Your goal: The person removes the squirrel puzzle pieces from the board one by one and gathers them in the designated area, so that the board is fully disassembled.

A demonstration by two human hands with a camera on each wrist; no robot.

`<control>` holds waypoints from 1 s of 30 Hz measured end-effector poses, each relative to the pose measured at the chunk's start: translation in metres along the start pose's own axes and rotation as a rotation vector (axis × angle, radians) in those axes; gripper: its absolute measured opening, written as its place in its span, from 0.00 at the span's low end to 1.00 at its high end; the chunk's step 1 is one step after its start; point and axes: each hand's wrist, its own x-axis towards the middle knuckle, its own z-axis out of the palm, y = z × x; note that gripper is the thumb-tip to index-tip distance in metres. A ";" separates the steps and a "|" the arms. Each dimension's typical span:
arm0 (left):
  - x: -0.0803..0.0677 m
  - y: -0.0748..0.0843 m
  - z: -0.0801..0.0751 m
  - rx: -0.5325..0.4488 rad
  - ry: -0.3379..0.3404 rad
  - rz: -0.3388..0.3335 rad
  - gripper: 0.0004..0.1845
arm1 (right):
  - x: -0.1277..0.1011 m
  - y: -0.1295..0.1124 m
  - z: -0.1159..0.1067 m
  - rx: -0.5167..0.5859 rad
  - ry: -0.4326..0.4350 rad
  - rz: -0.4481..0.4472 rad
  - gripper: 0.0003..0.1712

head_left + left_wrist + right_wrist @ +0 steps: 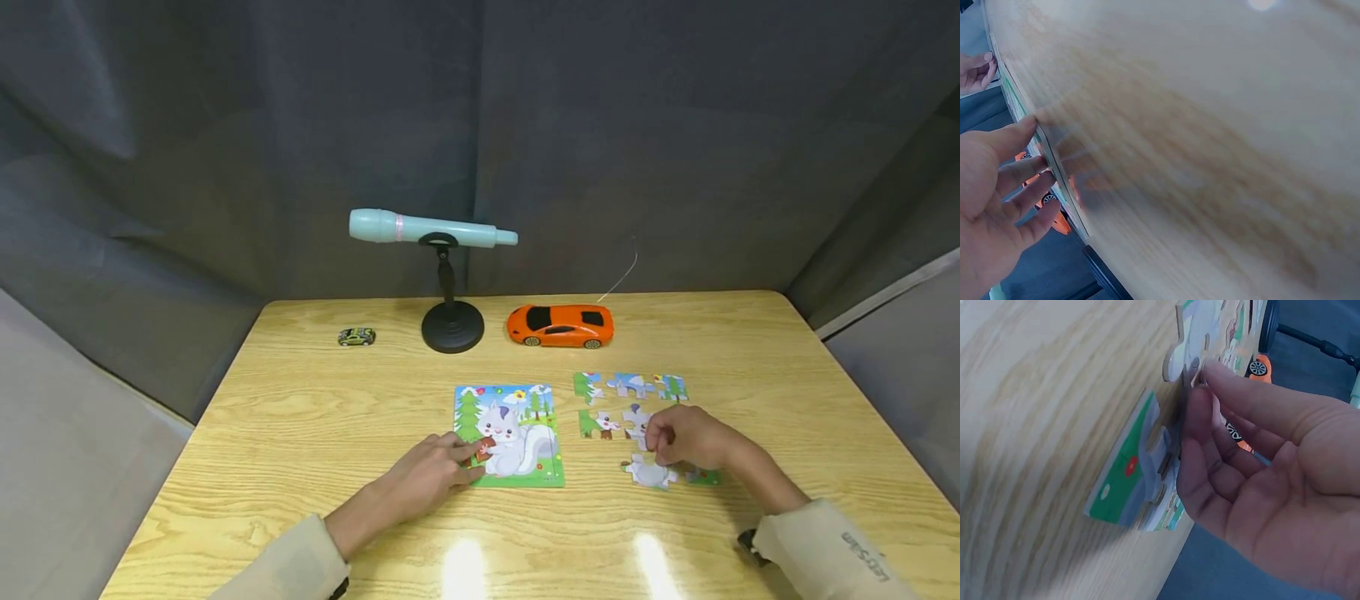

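Note:
A squirrel picture board (517, 433) lies flat at the table's middle. My left hand (461, 458) rests by it with straight fingers touching its lower left edge; the left wrist view shows the fingertips (1025, 125) against the board's thin edge (1054, 165). Loose puzzle pieces lie to the right. My right hand (660, 446) is curled over them, and its thumb and fingers (1200, 394) pinch the edge of a grey-white piece (648, 475) (1179, 353). A green-edged piece (705, 477) (1122, 481) lies beside the fingers.
A row of pieces (630, 386) and two more (603, 423) lie beyond the right hand. At the back stand an orange toy car (561, 325), a teal toy microphone (431, 227) on a black stand (452, 325), and a small green car (356, 336). Grey curtains surround the wooden table (300, 417).

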 end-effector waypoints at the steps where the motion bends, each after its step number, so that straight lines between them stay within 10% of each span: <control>1: 0.000 0.000 0.000 0.002 0.004 0.003 0.14 | 0.000 0.000 0.000 -0.006 0.016 0.012 0.06; 30: -0.002 0.000 0.004 -0.036 0.089 0.003 0.14 | 0.070 -0.075 0.036 -0.071 0.043 -0.098 0.05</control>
